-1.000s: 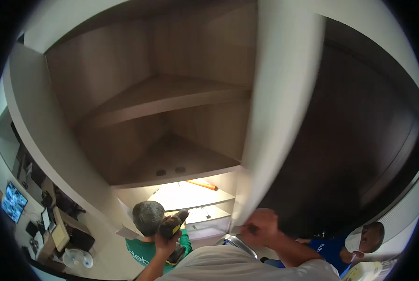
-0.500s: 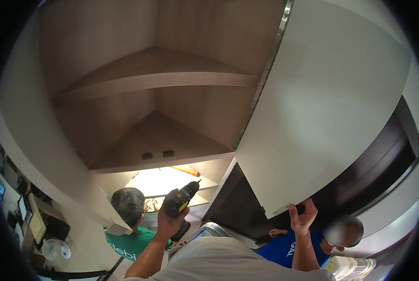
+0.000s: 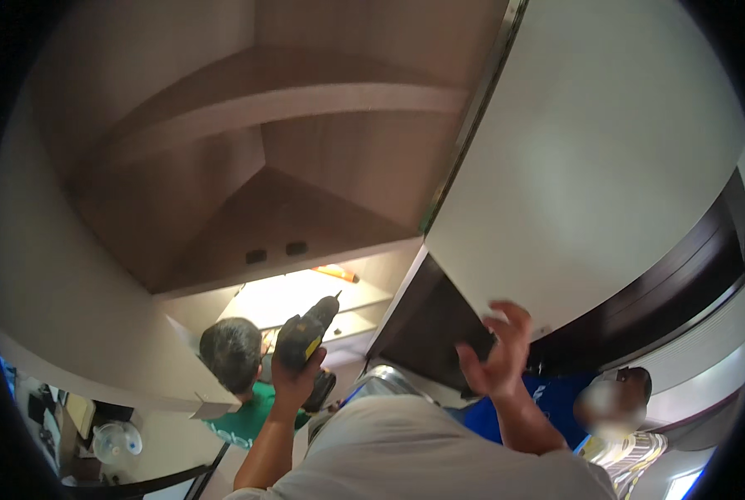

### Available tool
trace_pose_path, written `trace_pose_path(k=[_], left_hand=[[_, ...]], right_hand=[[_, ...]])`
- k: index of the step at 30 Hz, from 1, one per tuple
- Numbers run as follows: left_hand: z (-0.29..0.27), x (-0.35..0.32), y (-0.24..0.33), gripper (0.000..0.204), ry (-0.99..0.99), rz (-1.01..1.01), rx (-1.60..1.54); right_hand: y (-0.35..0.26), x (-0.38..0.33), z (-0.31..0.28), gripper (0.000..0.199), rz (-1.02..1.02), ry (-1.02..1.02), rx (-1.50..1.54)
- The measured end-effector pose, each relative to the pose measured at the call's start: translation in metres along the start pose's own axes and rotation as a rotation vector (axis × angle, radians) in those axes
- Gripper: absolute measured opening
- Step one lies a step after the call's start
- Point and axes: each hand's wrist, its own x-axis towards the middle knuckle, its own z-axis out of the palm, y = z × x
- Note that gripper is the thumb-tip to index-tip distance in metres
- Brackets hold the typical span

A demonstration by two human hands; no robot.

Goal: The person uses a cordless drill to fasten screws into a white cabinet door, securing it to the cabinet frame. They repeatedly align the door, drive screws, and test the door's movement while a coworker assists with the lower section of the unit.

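In my left hand [image 3: 293, 387] is a dark cordless drill [image 3: 300, 340] with a yellow label, its bit pointing up toward the shelves. Fingers wrap around its grip. My right hand [image 3: 501, 354] holds nothing; its fingers are spread and curved, with slight motion blur, in front of the lower edge of a pale cabinet door [image 3: 593, 158]. That door swings out on a long metal hinge strip [image 3: 472, 125] along the cabinet's right side. Brown corner shelves [image 3: 306, 92] fill the cabinet, and two small dark pieces [image 3: 296, 248] lie on its bottom panel.
A person in green [image 3: 232, 354] is below left, and another in blue [image 3: 568, 408] below right. A metal ladder top [image 3: 381, 373] stands against my body. Under the cabinet, a lit niche holds an orange object [image 3: 336, 272]. A clear plastic tub [image 3: 116, 442] is at lower left.
My right hand has come away from the door's lower corner and moved left, its fingers spreading. The view has shifted, and the drill in my left hand sits slightly further left.
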Motion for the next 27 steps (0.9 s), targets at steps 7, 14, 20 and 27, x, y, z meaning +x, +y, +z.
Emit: trace_pose_path(k=[7, 14, 20, 27], left_hand=[[-0.006, -0.017, 0.010, 0.049, -0.008, -0.047, -0.006], [-0.020, -0.034, 0.000, 0.057, 0.024, -0.009, 0.102], [-0.044, -0.036, -0.013, 0.059, 0.003, 0.001, 0.324], [-0.036, -0.029, 0.019, 0.074, 0.157, -0.019, 0.030]], right_hand=[[0.064, 0.009, 0.141, 0.039, 0.369, -0.097, 0.385], [0.092, 0.036, 0.229, 0.019, 0.392, -0.080, 0.418], [0.120, 0.044, 0.284, 0.022, 0.472, -0.170, 0.585], [0.069, 0.081, 0.302, 0.020, 0.254, -0.382, 0.442]])
